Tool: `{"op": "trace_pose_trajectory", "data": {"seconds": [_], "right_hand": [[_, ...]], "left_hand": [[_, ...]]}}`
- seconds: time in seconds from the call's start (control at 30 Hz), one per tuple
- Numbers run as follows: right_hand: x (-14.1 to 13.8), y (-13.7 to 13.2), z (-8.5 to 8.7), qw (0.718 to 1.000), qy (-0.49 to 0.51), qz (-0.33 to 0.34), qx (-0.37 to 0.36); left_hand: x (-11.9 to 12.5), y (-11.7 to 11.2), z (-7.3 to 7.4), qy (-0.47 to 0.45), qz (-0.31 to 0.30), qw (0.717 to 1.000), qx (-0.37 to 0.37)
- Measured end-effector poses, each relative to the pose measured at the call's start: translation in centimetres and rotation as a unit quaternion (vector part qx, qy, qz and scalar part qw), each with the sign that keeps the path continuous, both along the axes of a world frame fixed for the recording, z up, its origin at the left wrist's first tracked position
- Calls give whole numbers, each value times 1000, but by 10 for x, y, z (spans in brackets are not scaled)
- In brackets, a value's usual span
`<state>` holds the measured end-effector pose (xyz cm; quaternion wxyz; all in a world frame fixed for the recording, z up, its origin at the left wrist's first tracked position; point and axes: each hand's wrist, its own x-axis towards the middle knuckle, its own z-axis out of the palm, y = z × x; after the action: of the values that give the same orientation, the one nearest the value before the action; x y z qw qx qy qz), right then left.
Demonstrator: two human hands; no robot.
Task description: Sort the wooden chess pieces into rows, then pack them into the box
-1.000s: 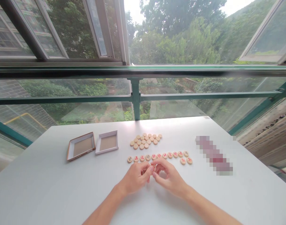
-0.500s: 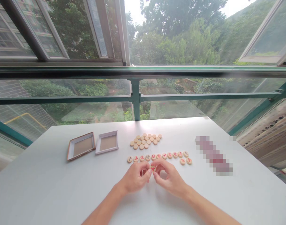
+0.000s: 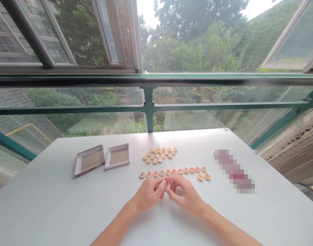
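Between my two hands is a round wooden Chinese chess piece [image 3: 167, 185] with a red character, partly covered by fingers. My left hand [image 3: 149, 194] pinches its left side with thumb and fingers. On the other side, my right hand [image 3: 185, 194] grips it with curled fingers. Just beyond the hands runs a row of face-up Chinese chess pieces [image 3: 180, 171], marked in red or black. Two red-marked pieces [image 3: 203, 176] lie below the row's right end. Farther back sits a cluster of plain-faced pieces [image 3: 158, 155], their characters not showing.
An open shallow box with a brown edge [image 3: 75, 165] and a white box part [image 3: 129, 155] lie at the left on the white table [image 3: 69, 208]. A pixelated reddish object [image 3: 234, 171] is at the right. Past the table's far edge is a green railing [image 3: 148, 116].
My left thumb has shifted slightly over the held piece, covering more of its face. The pieces on the table have stayed put.
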<state>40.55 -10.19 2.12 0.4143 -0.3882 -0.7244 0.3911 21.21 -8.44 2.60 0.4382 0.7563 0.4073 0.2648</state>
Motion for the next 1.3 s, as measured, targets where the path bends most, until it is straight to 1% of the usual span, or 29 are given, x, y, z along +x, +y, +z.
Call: {"op": "trace_pose_trajectory", "data": {"seconds": [0.2,0.53,0.67,0.83,0.93,1.07,1.3], "right_hand": [[1,0,-2,1000,-3,-11,1],[4,-1,2,1000,-13,-9,-1],[3,-1,3,1000,0,-4,-7],[2,0,4,1000,4,-16,-26],[1,0,2,999,11,-15,-33],[2,0,1,999,13,-12,-41],[2,-1,2,1000,10,-6,-21]], "left_hand": [[-2,2,-1,-5,-13,1000,-2],[-2,1,-4,-5,-20,1000,-19],[-2,0,-4,7,-23,1000,-4],[-2,-1,-5,32,-21,999,30],[-2,-1,-5,38,-21,998,36],[-1,-1,-2,28,-24,999,28],[-2,0,0,12,-21,1000,1]]}}
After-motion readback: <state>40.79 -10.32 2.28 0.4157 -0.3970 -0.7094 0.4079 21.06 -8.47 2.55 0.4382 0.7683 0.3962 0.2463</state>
